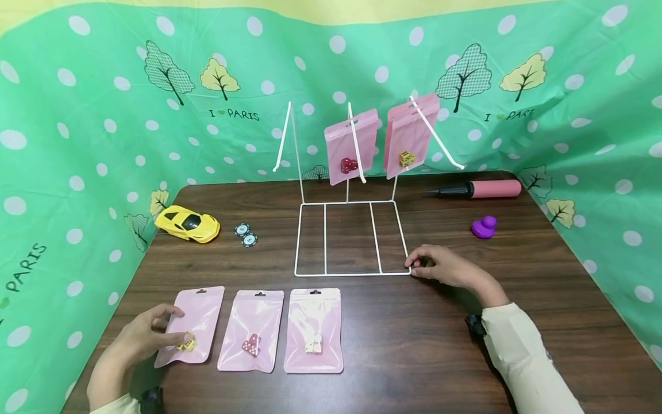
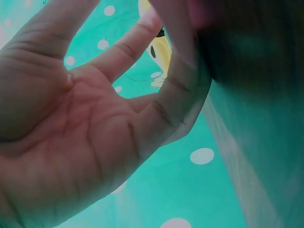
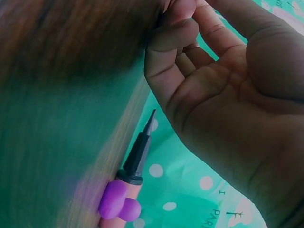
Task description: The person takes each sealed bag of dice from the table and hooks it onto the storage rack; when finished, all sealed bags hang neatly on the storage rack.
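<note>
On the left, my left hand holds the left edge of a pink zip pouch with yellow dice showing through; its thumb lies over the dice. In the left wrist view the fingers bend at the pouch's edge. Beside it lie a pink pouch with red dice and one with white dice. My right hand pinches the front right corner of a white wire display rack. From the rack's hooks hang a pouch with red dice and pink pouches with yellow dice.
A yellow toy car and two poker chips sit left of the rack. To the right are a pink-and-black hand pump and a purple rubber duck. The rack's left hook carries no pouch. A green dotted cloth surrounds the table.
</note>
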Motion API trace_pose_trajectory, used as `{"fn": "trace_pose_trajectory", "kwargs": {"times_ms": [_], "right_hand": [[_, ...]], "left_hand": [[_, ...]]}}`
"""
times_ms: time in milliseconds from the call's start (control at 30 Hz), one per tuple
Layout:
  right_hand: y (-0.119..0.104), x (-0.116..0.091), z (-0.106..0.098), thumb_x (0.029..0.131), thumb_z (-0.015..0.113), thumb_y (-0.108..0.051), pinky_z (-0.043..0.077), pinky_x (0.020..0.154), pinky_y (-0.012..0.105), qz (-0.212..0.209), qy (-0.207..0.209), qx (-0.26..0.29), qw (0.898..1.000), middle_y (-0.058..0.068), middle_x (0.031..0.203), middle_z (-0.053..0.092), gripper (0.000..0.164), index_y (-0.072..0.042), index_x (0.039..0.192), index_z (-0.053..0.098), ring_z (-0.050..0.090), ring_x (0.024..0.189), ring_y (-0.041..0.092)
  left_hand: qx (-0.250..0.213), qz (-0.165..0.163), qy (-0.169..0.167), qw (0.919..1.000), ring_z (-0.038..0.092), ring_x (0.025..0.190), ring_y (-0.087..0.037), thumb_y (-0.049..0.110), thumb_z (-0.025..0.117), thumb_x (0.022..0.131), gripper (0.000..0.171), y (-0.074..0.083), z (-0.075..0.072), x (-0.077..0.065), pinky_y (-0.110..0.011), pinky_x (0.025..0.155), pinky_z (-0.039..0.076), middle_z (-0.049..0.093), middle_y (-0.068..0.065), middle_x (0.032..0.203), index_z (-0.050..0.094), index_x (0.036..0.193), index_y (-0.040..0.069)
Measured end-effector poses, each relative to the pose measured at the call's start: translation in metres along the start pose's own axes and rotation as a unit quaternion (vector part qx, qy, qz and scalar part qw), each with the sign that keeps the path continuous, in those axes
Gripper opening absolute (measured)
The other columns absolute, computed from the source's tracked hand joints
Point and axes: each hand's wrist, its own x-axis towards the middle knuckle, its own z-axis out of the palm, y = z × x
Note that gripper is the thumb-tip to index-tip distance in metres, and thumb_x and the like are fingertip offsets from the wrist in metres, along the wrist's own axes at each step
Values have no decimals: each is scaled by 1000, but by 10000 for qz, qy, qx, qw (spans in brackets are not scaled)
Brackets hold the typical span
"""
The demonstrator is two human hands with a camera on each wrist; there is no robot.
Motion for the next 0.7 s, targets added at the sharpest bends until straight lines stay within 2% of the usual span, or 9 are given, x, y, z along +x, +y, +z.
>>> {"fn": "trace_pose_trajectory", "kwargs": {"times_ms": [200, 333, 467, 600, 700], "right_hand": [[1, 0, 0, 102, 72, -4, 46, 75, 28, 17, 10, -62, 10000, 6, 104, 66, 13, -2, 115, 74, 55, 92, 19], [2, 0, 0, 102, 73, -3, 47, 77, 28, 48, 18, -54, 10000, 5, 102, 65, 13, -3, 115, 74, 55, 92, 18], [1, 1, 1, 100, 76, -4, 46, 81, 29, -5, 30, -83, 10000, 3, 100, 64, 12, -5, 112, 75, 55, 94, 19], [1, 3, 2, 99, 77, -5, 45, 83, 31, -73, 51, -188, 9998, 2, 99, 63, 10, -7, 109, 76, 55, 95, 19], [1, 4, 2, 100, 76, -4, 45, 84, 32, -5, 32, -215, 9998, 2, 98, 62, 8, -7, 107, 75, 55, 95, 19]], "left_hand": [[-71, 36, -50, 10000, 61, 96, -28, 33, 90, 90, 59, 0, -1, 0, -43, 77, 53, 68, -12, 106, 65, 129, -3], [19, 94, -6, 10000, 58, 90, -22, 32, 88, 91, 44, -1, -2, 1, -39, 76, 50, 69, -6, 101, 73, 116, -1], [-25, 145, 51, 9999, 60, 95, -19, 27, 79, 97, 29, -7, -4, 2, -39, 81, 51, 73, -10, 106, 78, 107, 0], [-284, 195, 71, 9994, 60, 111, -27, 13, 72, 99, 24, -13, -6, 0, -49, 94, 51, 71, -22, 123, 76, 114, -5], [-372, 275, 35, 9989, 58, 114, -28, 7, 70, 99, 25, -18, -6, -2, -46, 94, 51, 67, -26, 130, 74, 120, -7]]}}
